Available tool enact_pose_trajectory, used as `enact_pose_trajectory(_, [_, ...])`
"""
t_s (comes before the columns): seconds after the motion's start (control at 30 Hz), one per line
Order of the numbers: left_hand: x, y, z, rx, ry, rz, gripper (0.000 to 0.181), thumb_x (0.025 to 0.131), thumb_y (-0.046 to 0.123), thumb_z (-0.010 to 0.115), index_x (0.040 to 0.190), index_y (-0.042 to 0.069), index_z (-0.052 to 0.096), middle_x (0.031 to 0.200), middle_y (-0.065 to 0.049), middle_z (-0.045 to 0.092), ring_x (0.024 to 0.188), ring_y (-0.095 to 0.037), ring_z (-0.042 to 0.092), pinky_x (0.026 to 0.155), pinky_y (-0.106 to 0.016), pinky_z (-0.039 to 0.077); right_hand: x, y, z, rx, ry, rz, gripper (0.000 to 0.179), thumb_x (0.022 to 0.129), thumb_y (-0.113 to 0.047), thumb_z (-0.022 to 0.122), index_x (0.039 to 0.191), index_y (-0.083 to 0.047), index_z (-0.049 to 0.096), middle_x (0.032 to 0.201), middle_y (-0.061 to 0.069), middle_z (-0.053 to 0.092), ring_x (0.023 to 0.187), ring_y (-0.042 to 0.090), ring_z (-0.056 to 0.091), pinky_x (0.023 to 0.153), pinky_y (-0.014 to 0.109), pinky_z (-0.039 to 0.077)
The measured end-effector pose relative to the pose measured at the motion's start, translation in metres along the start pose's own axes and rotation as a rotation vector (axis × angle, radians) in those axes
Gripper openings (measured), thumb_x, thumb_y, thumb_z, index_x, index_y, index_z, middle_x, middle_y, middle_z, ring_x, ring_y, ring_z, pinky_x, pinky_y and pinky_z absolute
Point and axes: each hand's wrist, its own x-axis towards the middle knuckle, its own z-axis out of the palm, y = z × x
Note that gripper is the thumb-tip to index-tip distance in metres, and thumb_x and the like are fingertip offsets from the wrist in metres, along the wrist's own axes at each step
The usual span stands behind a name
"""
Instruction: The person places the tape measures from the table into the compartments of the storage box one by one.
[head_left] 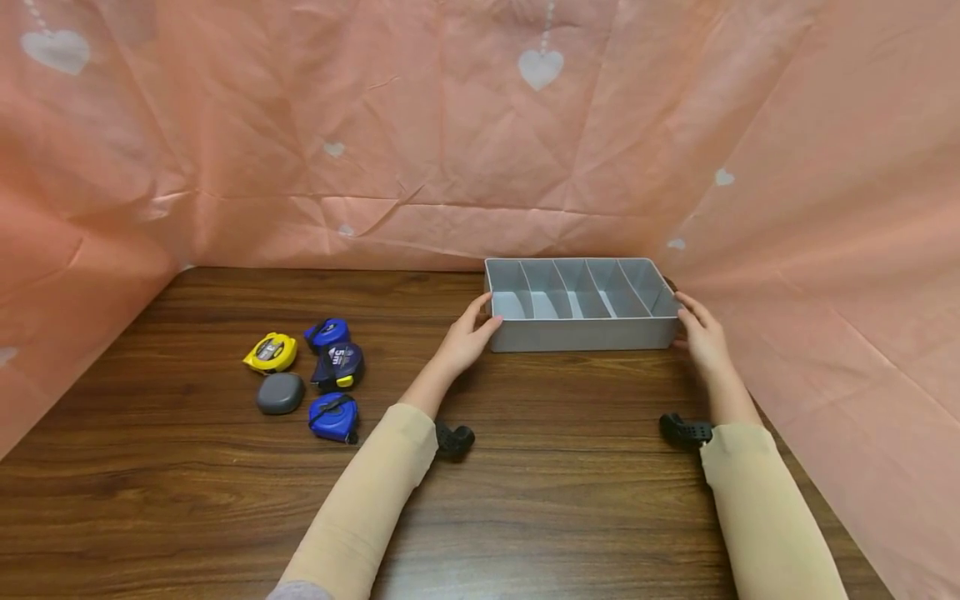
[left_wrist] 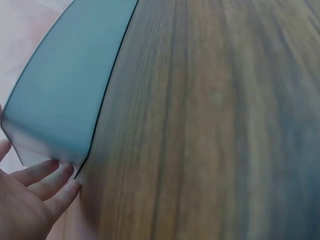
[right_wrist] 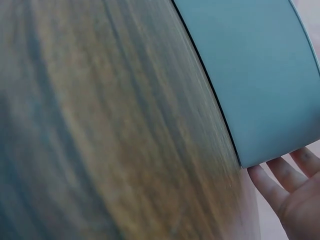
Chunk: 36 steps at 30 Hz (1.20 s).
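1 gray box (head_left: pixel 585 335), split by 4 dividers into 5 compartments, is seen open side up, between 1 and 2 o'clock from the middle of the wooden table (head_left: pixel 570 483). Its 9 o'clock end is touched by the left hand (head_left: pixel 463 341), spread fairly wide, with the thumb laid at the 8 o'clock corner and the fingers parted along the end wall. Its 3 o'clock end is touched by the right hand (head_left: pixel 703 337), likewise wide, with parted fingertips set at the lower edge.

Near 9 o'clock from the box, well apart, 5 things are grouped: a yellow tape measure (head_left: pixel 274 353) is placed at 10 o'clock within the cluster, a bright blue tape measure (head_left: pixel 332 332) at 1, a dark blue tape measure (head_left: pixel 342 363) at 2, another blue tape measure (head_left: pixel 332 418) at 5, and a gray rounded case (head_left: pixel 281 393) at 8. The table is backed at 12 o'clock by pink cloth (head_left: pixel 450 117) printed with pale hearts.
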Motion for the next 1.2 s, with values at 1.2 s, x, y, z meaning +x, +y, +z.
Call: enact_pose_trajectory(1.2, [0.000,0.010,0.001,-0.363,-0.015,-0.171,0.055,0.099,0.023,0.054,0.150,0.023,0.035,0.144,-0.020,0.037,0.126,-0.031,0.044,0.097,-0.050,0.041,-0.003,-0.004,-0.014,0.298,-0.206,0.148,0.056,0.103,-0.031,0.041,0.154,-0.027,0.019,0.160,0.009,0.000,0.138,0.031,0.023,0.110,0.052,0.015])
